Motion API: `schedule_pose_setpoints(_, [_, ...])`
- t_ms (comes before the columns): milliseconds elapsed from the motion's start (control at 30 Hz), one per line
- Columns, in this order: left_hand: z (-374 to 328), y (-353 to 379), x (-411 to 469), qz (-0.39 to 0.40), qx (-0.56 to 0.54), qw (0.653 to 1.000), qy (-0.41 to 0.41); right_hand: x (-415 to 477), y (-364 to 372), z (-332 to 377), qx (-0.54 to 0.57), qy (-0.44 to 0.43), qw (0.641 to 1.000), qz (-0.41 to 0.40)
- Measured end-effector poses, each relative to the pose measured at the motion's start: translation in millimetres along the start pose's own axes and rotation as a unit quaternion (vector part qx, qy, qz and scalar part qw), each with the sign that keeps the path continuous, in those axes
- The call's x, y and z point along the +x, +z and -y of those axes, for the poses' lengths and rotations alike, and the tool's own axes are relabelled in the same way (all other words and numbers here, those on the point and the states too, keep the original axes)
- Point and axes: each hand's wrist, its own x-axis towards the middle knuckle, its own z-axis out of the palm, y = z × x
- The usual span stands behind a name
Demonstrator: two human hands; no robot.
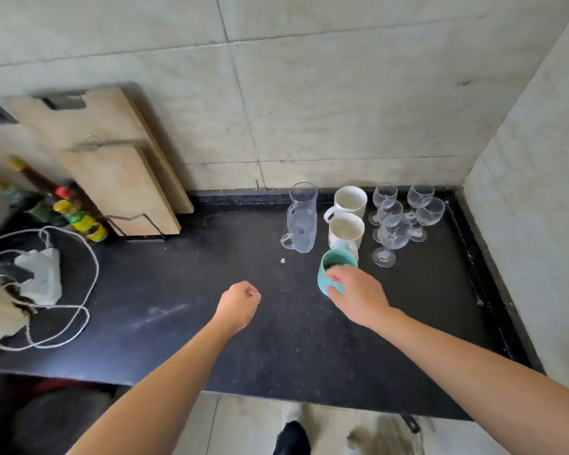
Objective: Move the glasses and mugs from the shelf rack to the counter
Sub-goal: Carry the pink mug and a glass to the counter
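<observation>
The right hand (358, 292) grips the teal mug (334, 270) on the dark surface (211, 323) — left hand (240, 303) fingers curled shut, holding nothing.

Looks like a home kitchen corner: dark speckled stone counter (211, 323) against pale marble-tiled walls (342, 110), wooden chopping boards (112, 165) propped in a wire rack, yellow-capped sauce bottles (79, 218), white ceramic mugs (347, 221), clear stemmed wine glasses (395, 221), tall glass jug (301, 221).
</observation>
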Motion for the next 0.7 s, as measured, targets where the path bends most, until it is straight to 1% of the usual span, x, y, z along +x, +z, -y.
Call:
schedule_pose_setpoints(100, [33.2,-14.1,-57.4,-0.028,-0.016,0.999,-0.018,-14.6,12.6,45.1,-0.026,-0.105,0.993,0.04])
schedule_pose_setpoints(167, [58.5,-27.0,-94.0,-0.064,-0.027,0.997,-0.034,-25.6,27.2,78.9,-0.055,-0.179,0.98,0.071])
schedule_pose_setpoints(233, [89.3,-41.7,-130.2,-0.104,-0.013,0.993,-0.047,-39.9,45.4,114.9,-0.078,-0.242,0.961,0.111])
schedule_pose_setpoints(333, [144.6,-63.3,-192.3,-0.166,-0.006,0.982,-0.092,-70.6,77.5,172.3,-0.107,-0.323,0.925,0.169])
schedule_pose_setpoints(467, [224.5,-79.8,-290.0,-0.236,-0.031,0.957,-0.166,-129.8,124.6,251.3,-0.134,-0.426,0.867,0.221])
schedule_pose_setpoints(567, [283.5,-83.8,-372.9,-0.271,-0.054,0.933,-0.231,-188.7,163.8,308.5,-0.142,-0.486,0.829,0.238])
schedule_pose_setpoints(700, [359.0,-82.4,-488.0,-0.304,-0.059,0.906,-0.29,-286.5,220.7,378.8,-0.15,-0.565,0.773,0.246])
